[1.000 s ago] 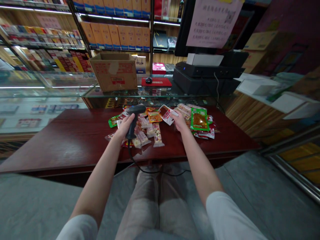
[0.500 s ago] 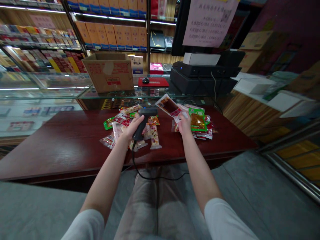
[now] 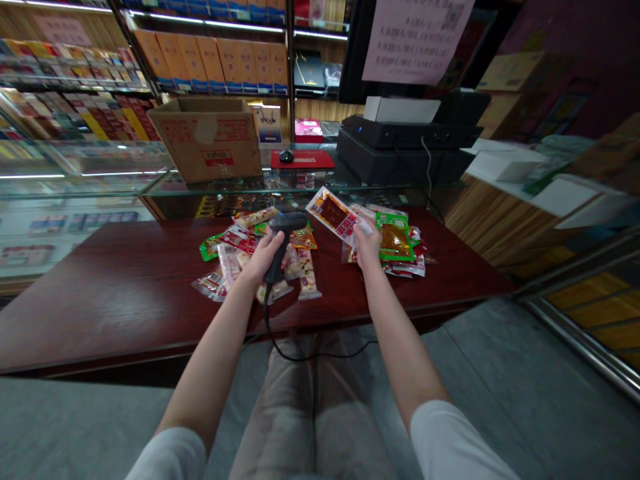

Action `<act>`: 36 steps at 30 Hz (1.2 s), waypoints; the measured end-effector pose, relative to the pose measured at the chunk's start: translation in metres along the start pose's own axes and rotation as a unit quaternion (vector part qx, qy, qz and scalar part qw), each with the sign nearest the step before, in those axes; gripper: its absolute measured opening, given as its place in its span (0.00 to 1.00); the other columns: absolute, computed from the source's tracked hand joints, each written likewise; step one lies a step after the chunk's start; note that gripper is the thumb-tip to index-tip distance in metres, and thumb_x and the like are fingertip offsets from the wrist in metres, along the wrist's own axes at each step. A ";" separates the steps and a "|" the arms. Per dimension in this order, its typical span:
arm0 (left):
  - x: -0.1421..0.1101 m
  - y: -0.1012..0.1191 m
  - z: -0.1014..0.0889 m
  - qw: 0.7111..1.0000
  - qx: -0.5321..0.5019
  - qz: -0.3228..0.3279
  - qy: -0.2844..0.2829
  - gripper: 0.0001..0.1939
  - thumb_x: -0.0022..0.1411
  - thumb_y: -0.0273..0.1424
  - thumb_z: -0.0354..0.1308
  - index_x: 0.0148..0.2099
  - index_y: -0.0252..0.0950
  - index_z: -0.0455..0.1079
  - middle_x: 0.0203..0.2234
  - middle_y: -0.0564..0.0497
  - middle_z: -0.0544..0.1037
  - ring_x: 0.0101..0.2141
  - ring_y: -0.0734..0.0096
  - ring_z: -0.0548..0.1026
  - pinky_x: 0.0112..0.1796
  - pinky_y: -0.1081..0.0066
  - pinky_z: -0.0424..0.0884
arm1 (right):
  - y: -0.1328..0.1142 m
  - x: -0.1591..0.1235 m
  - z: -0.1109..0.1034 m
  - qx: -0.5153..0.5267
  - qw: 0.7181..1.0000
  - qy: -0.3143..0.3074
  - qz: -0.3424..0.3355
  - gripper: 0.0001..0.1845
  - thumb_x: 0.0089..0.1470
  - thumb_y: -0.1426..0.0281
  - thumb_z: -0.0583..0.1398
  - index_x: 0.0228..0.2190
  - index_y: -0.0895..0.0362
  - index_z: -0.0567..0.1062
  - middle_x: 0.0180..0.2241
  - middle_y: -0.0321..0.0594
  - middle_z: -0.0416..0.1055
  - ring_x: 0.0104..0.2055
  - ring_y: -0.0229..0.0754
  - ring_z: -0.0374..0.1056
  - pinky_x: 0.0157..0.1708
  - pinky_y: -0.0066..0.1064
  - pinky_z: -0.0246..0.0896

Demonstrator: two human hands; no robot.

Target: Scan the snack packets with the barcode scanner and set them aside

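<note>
My left hand (image 3: 265, 257) is closed around the grip of a black corded barcode scanner (image 3: 281, 247), its head pointing right. Between thumb and fingers, my right hand (image 3: 369, 245) pinches the lower right end of a snack packet (image 3: 334, 215) with a clear window, dark reddish-brown food and red print. The packet is raised and tilted in front of the scanner, apart from it. Under and around my left hand lies a loose pile of wrapped snacks, among them a pale snack bar (image 3: 309, 275). Beside my right hand a green-edged packet (image 3: 395, 238) tops a second pile.
The dark red wooden table (image 3: 125, 280) stands before a glass counter. On the counter are an open cardboard box (image 3: 210, 143), a mouse (image 3: 287, 156) on a red mat, and a black cash register unit (image 3: 400, 157). The scanner's cable (image 3: 310, 358) loops over my lap.
The packet in my right hand has turned slightly, so its window and red print show more clearly. The camera view has shifted a little. Both hands keep their hold.
</note>
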State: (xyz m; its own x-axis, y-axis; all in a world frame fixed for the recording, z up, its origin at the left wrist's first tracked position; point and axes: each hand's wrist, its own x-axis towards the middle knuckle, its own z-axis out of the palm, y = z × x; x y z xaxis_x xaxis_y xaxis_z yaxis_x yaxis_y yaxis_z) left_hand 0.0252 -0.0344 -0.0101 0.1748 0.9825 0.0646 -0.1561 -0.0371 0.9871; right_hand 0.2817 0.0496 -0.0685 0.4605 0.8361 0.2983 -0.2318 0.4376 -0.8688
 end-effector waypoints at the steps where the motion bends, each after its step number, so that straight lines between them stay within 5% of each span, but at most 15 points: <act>1: 0.000 0.000 0.000 1.000 0.001 0.001 -0.001 0.28 0.54 0.56 0.63 0.37 0.39 0.59 0.14 0.60 0.66 0.14 0.78 0.64 0.17 0.76 0.59 | 0.001 0.000 0.000 -0.009 1.000 -0.004 -0.004 0.16 0.41 0.65 0.68 0.36 0.54 0.77 0.36 0.35 0.78 0.39 0.40 0.74 0.45 0.34 0.71; 7: 0.003 -0.003 -0.002 1.000 -0.015 0.005 -0.021 0.29 0.53 0.59 0.62 0.36 0.38 0.61 0.13 0.60 0.66 0.13 0.78 0.63 0.16 0.76 0.58 | 0.003 -0.001 0.000 -0.055 0.998 -0.028 0.009 0.21 0.42 0.62 0.66 0.40 0.57 0.77 0.38 0.40 0.79 0.39 0.44 0.75 0.47 0.41 0.72; 14: 0.002 -0.002 -0.010 0.996 -0.080 -0.036 -0.011 0.33 0.50 0.60 0.64 0.40 0.36 0.64 0.14 0.59 0.67 0.13 0.77 0.65 0.15 0.76 0.58 | -0.006 -0.005 -0.003 -0.189 0.978 -0.054 -0.076 0.18 0.49 0.64 0.61 0.41 0.58 0.77 0.43 0.45 0.78 0.45 0.48 0.75 0.51 0.43 0.70; 20: -0.002 0.003 -0.020 0.980 -0.169 -0.103 -0.027 0.31 0.61 0.59 0.54 0.42 0.32 0.70 0.13 0.58 0.64 0.12 0.77 0.63 0.13 0.77 0.59 | -0.059 0.010 -0.028 -0.434 0.872 -0.024 -0.225 0.24 0.52 0.75 0.54 0.52 0.57 0.71 0.52 0.50 0.72 0.53 0.51 0.69 0.57 0.46 0.62; 24: -0.003 0.006 -0.026 0.974 -0.201 -0.105 -0.008 0.30 0.63 0.57 0.51 0.42 0.33 0.71 0.14 0.57 0.64 0.13 0.77 0.63 0.14 0.78 0.61 | -0.084 0.020 -0.053 -0.588 0.791 -0.001 -0.169 0.16 0.51 0.77 0.55 0.42 0.59 0.75 0.47 0.56 0.70 0.51 0.56 0.67 0.54 0.51 0.60; 28: -0.004 0.008 -0.026 0.972 -0.205 -0.111 0.019 0.27 0.65 0.56 0.52 0.40 0.34 0.71 0.15 0.57 0.65 0.13 0.77 0.64 0.14 0.78 0.61 | -0.090 0.011 -0.058 -0.674 0.718 0.054 -0.162 0.17 0.50 0.75 0.60 0.44 0.60 0.74 0.56 0.59 0.64 0.60 0.64 0.57 0.57 0.61 0.50; 30: -0.003 0.008 -0.024 0.972 -0.203 -0.117 0.035 0.26 0.67 0.54 0.50 0.40 0.33 0.71 0.15 0.57 0.65 0.13 0.78 0.64 0.14 0.78 0.62 | -0.086 0.001 -0.045 -0.666 0.722 0.024 -0.187 0.17 0.53 0.74 0.59 0.46 0.59 0.73 0.58 0.58 0.64 0.63 0.64 0.55 0.60 0.61 0.47; 32: -0.002 0.008 -0.023 0.971 -0.200 -0.124 0.044 0.26 0.68 0.52 0.48 0.40 0.33 0.71 0.15 0.56 0.66 0.13 0.77 0.64 0.14 0.78 0.62 | -0.076 -0.009 -0.020 -0.629 0.755 -0.075 -0.172 0.14 0.58 0.72 0.57 0.46 0.58 0.73 0.56 0.55 0.68 0.60 0.59 0.61 0.59 0.53 0.53; 36: 0.000 0.005 -0.025 0.969 -0.206 -0.128 0.047 0.26 0.68 0.53 0.49 0.38 0.34 0.70 0.15 0.56 0.66 0.13 0.77 0.64 0.13 0.78 0.61 | -0.036 -0.022 0.042 -0.541 0.801 -0.257 -0.008 0.22 0.61 0.61 0.59 0.53 0.59 0.69 0.46 0.52 0.77 0.49 0.51 0.73 0.49 0.39 0.65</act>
State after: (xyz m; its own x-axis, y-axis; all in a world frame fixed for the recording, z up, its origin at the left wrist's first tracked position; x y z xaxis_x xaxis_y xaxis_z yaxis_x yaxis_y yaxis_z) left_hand 0.0002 -0.0303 -0.0085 0.1724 0.9627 -0.2086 -0.4978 0.2679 0.8249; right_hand 0.2437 0.0290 -0.0268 -0.0220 0.9808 0.1938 0.7765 0.1389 -0.6146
